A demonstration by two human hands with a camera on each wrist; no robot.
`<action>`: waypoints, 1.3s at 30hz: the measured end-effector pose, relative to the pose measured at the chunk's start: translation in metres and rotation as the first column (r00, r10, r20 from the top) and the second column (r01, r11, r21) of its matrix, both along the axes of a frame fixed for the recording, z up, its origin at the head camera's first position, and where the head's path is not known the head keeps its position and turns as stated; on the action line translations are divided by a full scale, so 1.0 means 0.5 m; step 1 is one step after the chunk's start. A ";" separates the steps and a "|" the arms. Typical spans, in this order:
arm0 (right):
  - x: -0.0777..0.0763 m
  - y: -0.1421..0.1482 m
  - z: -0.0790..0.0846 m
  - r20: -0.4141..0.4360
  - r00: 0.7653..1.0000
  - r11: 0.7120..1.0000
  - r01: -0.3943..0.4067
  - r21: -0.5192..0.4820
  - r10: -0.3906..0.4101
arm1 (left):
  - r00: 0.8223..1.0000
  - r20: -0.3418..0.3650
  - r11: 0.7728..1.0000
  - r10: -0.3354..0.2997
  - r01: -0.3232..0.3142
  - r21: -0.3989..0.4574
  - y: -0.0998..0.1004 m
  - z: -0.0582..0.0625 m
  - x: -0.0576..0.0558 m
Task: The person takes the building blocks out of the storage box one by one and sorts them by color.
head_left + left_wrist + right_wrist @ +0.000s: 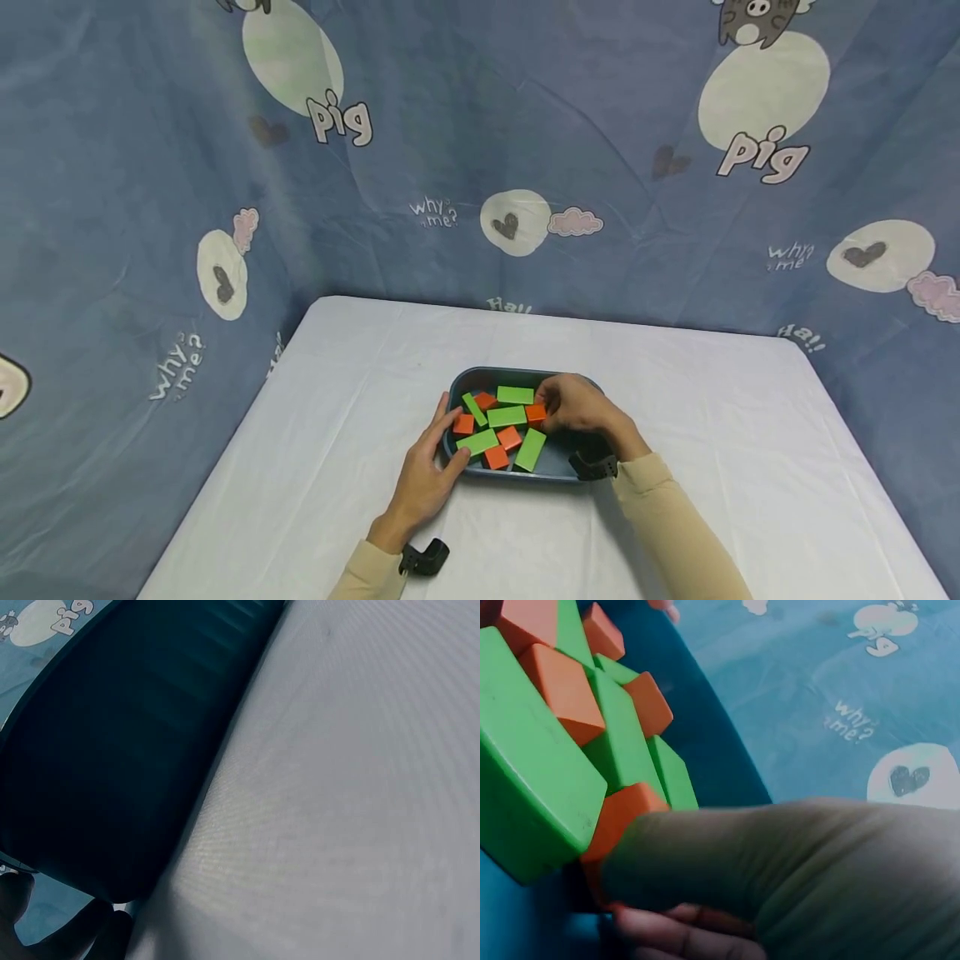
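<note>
A dark blue tray (525, 478) holds several green blocks (507, 417) and orange blocks (496, 457), mostly in its left and middle part. My left hand (424, 477) rests at the tray's left end, fingers spread and fairly straight, the index fingertip and thumb over the rim. The left wrist view shows fingers (71, 934) against the tray's outer end. Reaching over the tray's right part, my right hand (581, 406) pinches an orange block (626, 814) beside the green ones. Its thumb lies along the block, with the other fingers curled below, partly hidden.
The tray stands on a white-covered table (360, 400). Behind and beside the table hangs a blue patterned cloth (420, 150). Dark bands with small devices sit on both wrists, the left one (425, 557) close above the table.
</note>
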State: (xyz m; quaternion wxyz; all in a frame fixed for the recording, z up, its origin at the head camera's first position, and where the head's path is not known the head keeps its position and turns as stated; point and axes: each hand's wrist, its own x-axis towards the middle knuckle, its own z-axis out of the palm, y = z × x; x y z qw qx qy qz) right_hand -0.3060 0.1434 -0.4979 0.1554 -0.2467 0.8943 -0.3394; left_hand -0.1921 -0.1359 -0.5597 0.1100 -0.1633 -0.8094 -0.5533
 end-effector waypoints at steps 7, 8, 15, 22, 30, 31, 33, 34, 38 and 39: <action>0.005 0.010 0.015 0.008 1.000 0.999 0.003 -0.052 -0.003 | 1.000 -0.015 1.000 0.004 -0.004 -0.013 0.002 0.000 0.002; 0.006 0.012 0.017 0.014 1.000 0.997 0.001 -0.071 0.000 | 1.000 -0.014 1.000 0.005 -0.005 -0.011 0.002 0.000 0.002; 0.010 0.026 0.022 0.037 0.999 0.983 0.044 -0.177 -0.038 | 1.000 0.008 1.000 0.006 -0.006 -0.008 0.005 -0.002 0.003; 0.021 0.040 0.048 0.075 0.997 0.937 0.060 -0.343 -0.037 | 1.000 0.015 1.000 0.016 -0.016 -0.011 0.005 -0.001 0.002; 0.031 0.081 0.081 0.119 0.989 0.894 0.131 -0.428 -0.087 | 0.999 0.026 0.999 0.037 -0.036 -0.027 0.009 0.000 0.002; 0.033 0.087 0.086 0.114 0.989 0.890 0.136 -0.435 -0.095 | 0.999 0.030 0.999 0.039 -0.038 -0.028 0.009 0.000 0.002; 0.036 0.102 0.095 0.110 0.988 0.879 0.150 -0.452 -0.112 | 0.999 0.030 0.999 0.043 -0.042 -0.033 0.009 -0.002 0.003; 0.038 0.109 0.098 0.112 0.986 0.872 0.161 -0.462 -0.123 | 0.999 0.031 0.998 0.044 -0.043 -0.035 0.009 -0.002 0.003; 0.044 0.147 0.107 0.104 0.978 0.855 0.210 -0.474 -0.183 | 0.999 0.015 0.998 0.046 -0.045 -0.046 0.010 -0.004 0.000; 0.045 0.157 0.107 0.100 0.974 0.853 0.225 -0.470 -0.202 | 0.999 0.014 0.998 0.045 -0.044 -0.044 0.011 -0.003 0.000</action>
